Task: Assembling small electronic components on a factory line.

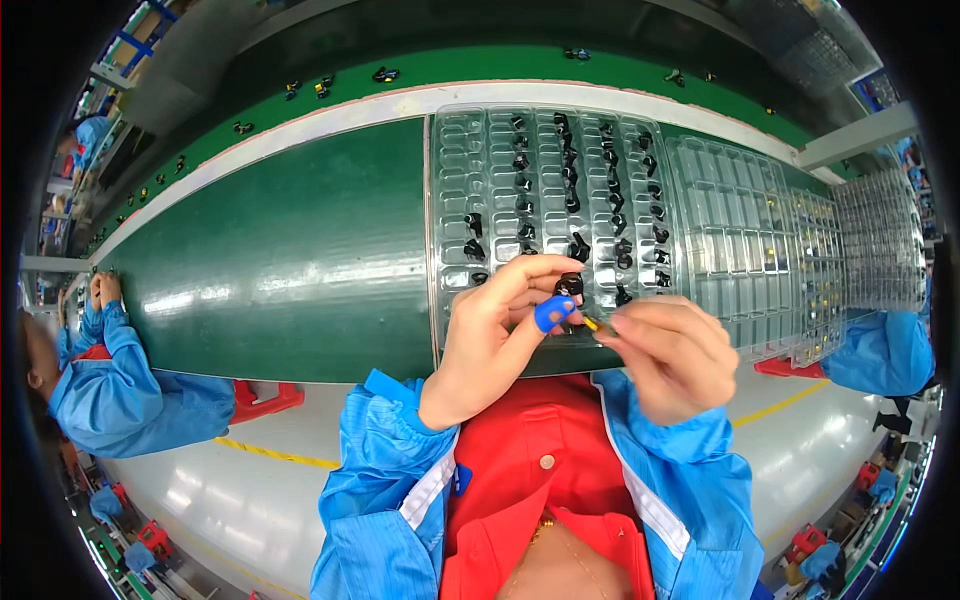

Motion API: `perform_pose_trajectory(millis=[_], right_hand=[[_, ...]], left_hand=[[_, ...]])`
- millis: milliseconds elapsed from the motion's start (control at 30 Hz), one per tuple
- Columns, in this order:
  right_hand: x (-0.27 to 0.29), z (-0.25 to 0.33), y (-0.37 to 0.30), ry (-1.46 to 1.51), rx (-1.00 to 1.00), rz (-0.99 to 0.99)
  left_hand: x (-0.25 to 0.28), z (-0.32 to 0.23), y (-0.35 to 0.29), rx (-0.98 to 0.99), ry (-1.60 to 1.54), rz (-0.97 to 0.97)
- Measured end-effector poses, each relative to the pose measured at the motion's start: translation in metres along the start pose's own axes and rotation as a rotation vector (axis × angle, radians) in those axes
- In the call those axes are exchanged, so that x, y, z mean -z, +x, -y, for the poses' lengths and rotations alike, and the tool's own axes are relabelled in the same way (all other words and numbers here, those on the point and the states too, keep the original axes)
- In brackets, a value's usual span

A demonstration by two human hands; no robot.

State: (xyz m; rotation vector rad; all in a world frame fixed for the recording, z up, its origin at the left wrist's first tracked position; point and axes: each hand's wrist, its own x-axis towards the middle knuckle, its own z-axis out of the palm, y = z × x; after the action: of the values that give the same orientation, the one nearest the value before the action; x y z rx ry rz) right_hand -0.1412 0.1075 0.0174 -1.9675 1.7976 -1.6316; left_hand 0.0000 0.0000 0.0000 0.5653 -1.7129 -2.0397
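Fingers (540, 268) of the left hand (490, 340) are curled shut round a small black part (569, 286), pinched between thumb and forefinger; a blue cap (552, 313) is worn on one fingertip. Part is held just above the near edge of the clear tray (455, 190), over the green bench (290, 260). Right hand (675, 355) is seen just beside the left, fingers closed on a thin yellow-tipped tool (591, 323) whose tip is pointed at the black part, close to it; contact cannot be told, the hand is blurred. Tray pockets in the middle columns are filled with more black parts (570, 190); left columns are mostly bare. Further right, stacked clear trays (760, 240) are lying on the bench, touching the first tray. At far left, a person's blue sleeve (130, 395) is seen at the bench edge. Behind the bench, loose small parts (385, 74) are scattered on a green belt (450, 65).
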Motion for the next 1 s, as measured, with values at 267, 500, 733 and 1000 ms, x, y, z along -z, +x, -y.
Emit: perform_pose_trajectory(millis=[267,500,733,1000], right_hand=[[-0.002,-0.004,-0.003,-0.179,0.126,-0.030],[-0.004,-0.005,-0.008,-0.246,0.137,-0.051],[-0.005,-0.008,-0.007,-0.275,0.130,-0.034],[0.007,-0.020,-0.003,0.347,-0.414,0.226]], left_hand=[[-0.020,0.018,-0.002,-0.246,0.278,-0.240],[-0.021,0.020,-0.002,-0.355,0.393,-0.276],[-0.021,0.017,-0.004,-0.476,0.614,-0.287],[-0.011,0.026,-0.003,-0.809,0.744,-0.149]])
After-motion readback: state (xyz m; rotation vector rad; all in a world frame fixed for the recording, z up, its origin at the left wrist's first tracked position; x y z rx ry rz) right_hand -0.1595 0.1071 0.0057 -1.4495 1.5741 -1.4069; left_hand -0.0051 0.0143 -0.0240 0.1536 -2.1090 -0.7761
